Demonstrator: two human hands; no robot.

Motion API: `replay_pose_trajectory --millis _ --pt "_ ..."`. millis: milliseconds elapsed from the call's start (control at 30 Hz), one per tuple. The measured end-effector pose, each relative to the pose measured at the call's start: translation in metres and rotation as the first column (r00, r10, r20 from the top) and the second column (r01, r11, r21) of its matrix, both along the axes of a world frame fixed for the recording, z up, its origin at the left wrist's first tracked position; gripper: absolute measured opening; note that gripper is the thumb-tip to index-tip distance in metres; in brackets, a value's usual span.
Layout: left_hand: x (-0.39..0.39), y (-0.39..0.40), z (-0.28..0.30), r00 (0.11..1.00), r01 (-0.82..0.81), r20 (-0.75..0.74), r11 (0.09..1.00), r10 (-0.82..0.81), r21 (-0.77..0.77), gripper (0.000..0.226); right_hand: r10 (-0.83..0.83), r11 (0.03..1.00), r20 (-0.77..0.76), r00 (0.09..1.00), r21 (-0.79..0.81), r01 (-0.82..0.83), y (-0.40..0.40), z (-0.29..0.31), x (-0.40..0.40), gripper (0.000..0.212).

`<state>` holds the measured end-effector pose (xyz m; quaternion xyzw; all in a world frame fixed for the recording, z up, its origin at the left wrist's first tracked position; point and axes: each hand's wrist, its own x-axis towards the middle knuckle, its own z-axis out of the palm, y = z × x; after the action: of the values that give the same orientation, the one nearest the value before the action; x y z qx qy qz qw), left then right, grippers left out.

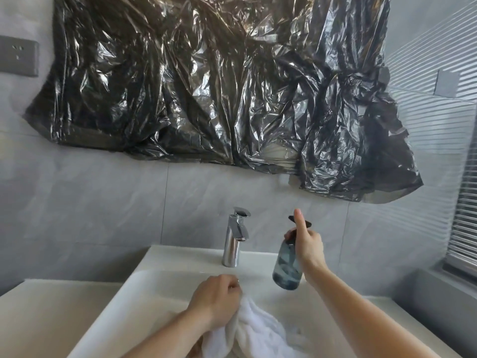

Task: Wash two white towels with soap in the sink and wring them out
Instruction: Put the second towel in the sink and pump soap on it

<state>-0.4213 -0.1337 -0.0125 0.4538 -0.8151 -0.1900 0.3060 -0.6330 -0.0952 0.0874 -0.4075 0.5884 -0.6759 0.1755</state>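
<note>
A bunched white towel [255,332] hangs over the white sink [144,306], and my left hand [216,298] grips its upper end. My right hand [308,244] holds a blue-grey soap pump bottle [286,267] by the neck, lifted and tilted above the basin's back right. My thumb points up beside the black pump head [305,223]. Whether a second towel lies in the bundle I cannot tell.
A chrome faucet [236,239] stands at the back middle of the sink. Black plastic sheeting [219,86] covers the wall above. A pale countertop [46,313] lies at the left, a window with blinds [462,228] at the right, a wall socket [18,55] at upper left.
</note>
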Motion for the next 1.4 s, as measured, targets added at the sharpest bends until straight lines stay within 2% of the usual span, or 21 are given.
replay_pose_trajectory --millis 100,167,233,300,400,533,633,700,767,867,967,1067,1133,1200,1300,1400 --pt "-0.001 -0.001 -0.002 0.996 -0.041 0.073 0.998 0.044 -0.05 0.028 -0.136 0.989 -0.15 0.979 0.034 0.143 -0.035 0.013 -0.009 0.067" --pt "-0.002 0.001 -0.001 0.991 -0.052 0.12 0.997 0.058 -0.048 0.022 -0.146 0.985 -0.258 0.955 0.053 0.165 -0.059 0.009 -0.014 0.064" --pt "-0.003 0.001 -0.002 0.989 -0.043 0.139 0.998 0.049 -0.043 0.022 -0.144 0.975 -0.302 0.942 0.12 0.188 -0.082 -0.001 -0.021 0.063" --pt "-0.003 0.001 -0.001 0.987 -0.051 0.153 0.998 0.057 -0.04 0.026 -0.147 0.952 -0.275 0.95 0.22 0.211 -0.097 -0.011 -0.025 0.068" --pt "-0.004 0.001 0.0 0.983 -0.065 0.172 0.997 0.07 -0.039 0.027 -0.125 0.941 -0.235 0.964 0.279 0.19 -0.103 -0.018 -0.032 0.074" --pt "0.006 0.002 0.005 0.989 -0.061 0.136 0.996 0.052 0.063 0.026 -0.161 0.945 -0.177 0.971 0.255 0.203 -0.077 -0.019 -0.034 0.088" --pt "0.018 -0.001 0.007 0.994 -0.079 0.088 0.983 0.065 0.165 0.041 -0.206 0.952 -0.12 0.971 0.203 0.227 -0.035 -0.03 -0.021 0.073" --pt "0.024 0.003 0.01 0.997 -0.065 0.063 0.974 0.052 0.219 0.052 -0.107 0.958 -0.134 0.985 0.252 0.139 -0.004 -0.04 -0.008 0.051" --pt "0.03 0.01 0.011 0.996 -0.028 0.088 0.963 0.005 0.268 0.057 0.053 0.926 -0.161 0.986 0.376 0.012 0.021 -0.053 0.008 0.029" --pt "0.04 0.022 0.013 0.98 -0.011 0.192 0.951 -0.05 0.308 0.073 0.242 0.848 -0.267 0.933 0.525 -0.07 0.045 -0.075 0.023 0.031" --pt "0.05 0.035 0.01 0.964 0.001 0.255 0.956 -0.079 0.292 0.077 0.231 0.889 -0.36 0.904 0.455 -0.046 0.049 -0.07 0.029 0.023" --pt "0.049 0.042 0.002 0.939 0.026 0.327 0.968 -0.109 0.249 0.053 0.171 0.958 -0.282 0.944 0.272 -0.093 0.032 -0.036 0.042 0.033" --pt "0.046 0.043 -0.001 0.946 0.014 0.314 0.974 -0.087 0.227 0.046 0.203 0.965 -0.224 0.953 0.213 -0.155 0.017 -0.01 0.054 0.036" --pt "0.046 0.043 -0.002 0.953 -0.003 0.298 0.98 -0.058 0.2 0.044 0.21 0.968 -0.241 0.948 0.185 -0.167 0.004 0.012 0.066 0.04" --pt "0.046 0.04 -0.004 0.953 0.018 0.296 0.986 -0.066 0.163 0.04 0.148 0.981 -0.34 0.929 0.171 -0.094 -0.011 0.03 0.075 0.044" --pt "0.045 0.035 -0.008 0.948 0.025 0.314 0.993 -0.06 0.113 0.03 0.132 0.982 -0.382 0.915 0.176 -0.069 -0.019 0.037 0.084 0.034"
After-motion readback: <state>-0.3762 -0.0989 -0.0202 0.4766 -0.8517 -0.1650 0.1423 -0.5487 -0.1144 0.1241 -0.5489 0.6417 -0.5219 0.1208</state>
